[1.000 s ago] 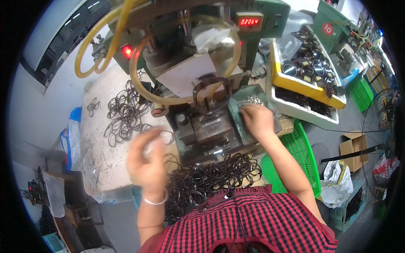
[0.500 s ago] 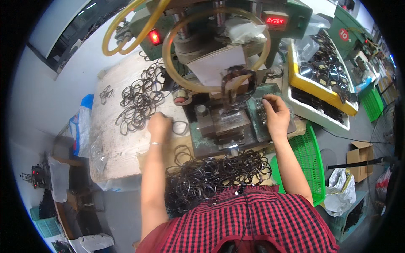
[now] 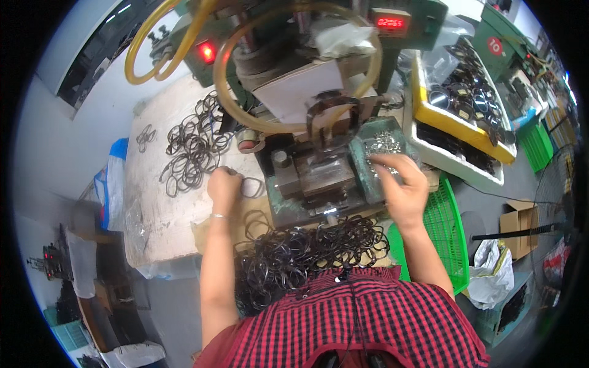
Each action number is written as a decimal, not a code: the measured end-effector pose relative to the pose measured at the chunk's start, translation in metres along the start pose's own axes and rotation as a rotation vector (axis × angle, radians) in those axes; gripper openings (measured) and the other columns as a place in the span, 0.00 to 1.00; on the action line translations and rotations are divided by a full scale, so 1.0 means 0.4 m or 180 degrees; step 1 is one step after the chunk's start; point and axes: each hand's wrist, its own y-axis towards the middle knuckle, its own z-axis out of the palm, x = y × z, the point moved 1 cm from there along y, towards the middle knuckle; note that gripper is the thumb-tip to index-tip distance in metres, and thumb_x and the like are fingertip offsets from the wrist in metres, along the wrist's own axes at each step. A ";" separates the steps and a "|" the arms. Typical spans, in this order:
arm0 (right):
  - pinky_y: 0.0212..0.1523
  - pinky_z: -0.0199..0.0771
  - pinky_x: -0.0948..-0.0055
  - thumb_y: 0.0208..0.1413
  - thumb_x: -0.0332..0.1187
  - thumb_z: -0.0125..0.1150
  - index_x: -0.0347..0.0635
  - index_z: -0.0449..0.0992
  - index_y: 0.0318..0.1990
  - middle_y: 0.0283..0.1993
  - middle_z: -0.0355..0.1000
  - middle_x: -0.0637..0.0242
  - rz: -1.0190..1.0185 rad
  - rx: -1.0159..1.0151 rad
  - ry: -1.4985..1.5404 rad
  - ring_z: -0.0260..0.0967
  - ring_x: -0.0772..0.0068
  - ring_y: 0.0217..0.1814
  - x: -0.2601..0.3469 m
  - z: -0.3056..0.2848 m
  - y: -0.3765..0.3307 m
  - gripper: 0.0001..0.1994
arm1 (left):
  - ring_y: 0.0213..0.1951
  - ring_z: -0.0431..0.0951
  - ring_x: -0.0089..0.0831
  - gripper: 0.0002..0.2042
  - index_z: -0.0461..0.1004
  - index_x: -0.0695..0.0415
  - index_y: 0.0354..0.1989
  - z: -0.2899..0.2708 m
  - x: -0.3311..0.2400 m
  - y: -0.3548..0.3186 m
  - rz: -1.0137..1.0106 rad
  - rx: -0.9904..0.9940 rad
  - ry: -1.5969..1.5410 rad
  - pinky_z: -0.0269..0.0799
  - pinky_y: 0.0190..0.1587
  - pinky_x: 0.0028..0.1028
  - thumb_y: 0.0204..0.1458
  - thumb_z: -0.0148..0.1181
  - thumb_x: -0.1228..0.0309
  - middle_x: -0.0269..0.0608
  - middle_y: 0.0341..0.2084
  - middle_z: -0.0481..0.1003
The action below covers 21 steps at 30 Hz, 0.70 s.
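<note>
My left hand [image 3: 224, 187] is closed above the pale tabletop, beside a pile of dark eyeglass frames [image 3: 187, 147]. One frame [image 3: 251, 187] lies right against its fingers; what the fingers hold, if anything, is hidden. My right hand [image 3: 405, 191] has thumb and forefinger drawn together at the near part of a green metal tray [image 3: 366, 181] of small silvery parts [image 3: 384, 143]. Anything in that pinch is too small to make out. Between the hands stands a green press with a metal block [image 3: 328, 178]; a brown translucent guard-like piece [image 3: 331, 116] hangs above the block.
A heap of dark frames [image 3: 307, 251] lies between the press and my body. White and yellow foam boxes [image 3: 451, 126] with glasses stand at the right, above a green basket [image 3: 445, 227]. A yellow hose [image 3: 224, 73] loops before the press. A red light [image 3: 207, 51] glows.
My right hand has drawn back toward me over the tray, uncovering the small silvery parts. The left hand stays near the frame pile, and the view has shifted slightly.
</note>
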 end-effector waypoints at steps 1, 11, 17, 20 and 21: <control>0.45 0.72 0.69 0.47 0.23 0.63 0.37 0.80 0.37 0.38 0.78 0.58 -0.0055 0.0067 0.0170 0.75 0.63 0.42 0.027 0.026 0.024 0.08 | 0.31 0.78 0.50 0.11 0.79 0.60 0.25 0.002 0.007 0.004 -0.0066 0.0059 -0.0063 0.73 0.37 0.39 0.39 0.64 0.64 0.53 0.25 0.78; 0.48 0.71 0.76 0.50 0.22 0.60 0.33 0.71 0.52 0.41 0.77 0.61 0.1054 0.0149 0.2139 0.73 0.74 0.45 0.010 0.145 0.055 0.19 | 0.33 0.78 0.50 0.10 0.78 0.60 0.25 -0.015 -0.025 -0.002 0.0014 -0.0021 -0.0043 0.72 0.37 0.41 0.38 0.63 0.66 0.53 0.25 0.78; 0.48 0.71 0.77 0.48 0.24 0.64 0.33 0.68 0.56 0.40 0.77 0.59 0.1454 0.0275 0.2521 0.73 0.74 0.45 0.059 0.145 0.063 0.24 | 0.20 0.78 0.34 0.09 0.77 0.64 0.25 -0.066 -0.003 0.007 -0.0044 0.0319 -0.1330 0.71 0.23 0.30 0.43 0.60 0.69 0.45 0.17 0.76; 0.47 0.71 0.77 0.48 0.23 0.64 0.31 0.68 0.55 0.38 0.77 0.60 0.1474 0.0272 0.2483 0.73 0.75 0.43 0.110 0.158 0.061 0.24 | 0.24 0.78 0.29 0.08 0.71 0.59 0.31 -0.081 0.029 -0.020 -0.0816 0.0718 -0.2752 0.74 0.25 0.22 0.51 0.57 0.67 0.35 0.24 0.72; 0.47 0.70 0.78 0.48 0.23 0.64 0.31 0.66 0.55 0.39 0.76 0.59 0.1522 0.0223 0.2499 0.72 0.76 0.44 0.118 0.164 0.063 0.25 | 0.25 0.78 0.30 0.08 0.70 0.59 0.32 -0.091 0.033 -0.043 -0.0843 0.0544 -0.3249 0.74 0.26 0.22 0.52 0.57 0.67 0.36 0.26 0.73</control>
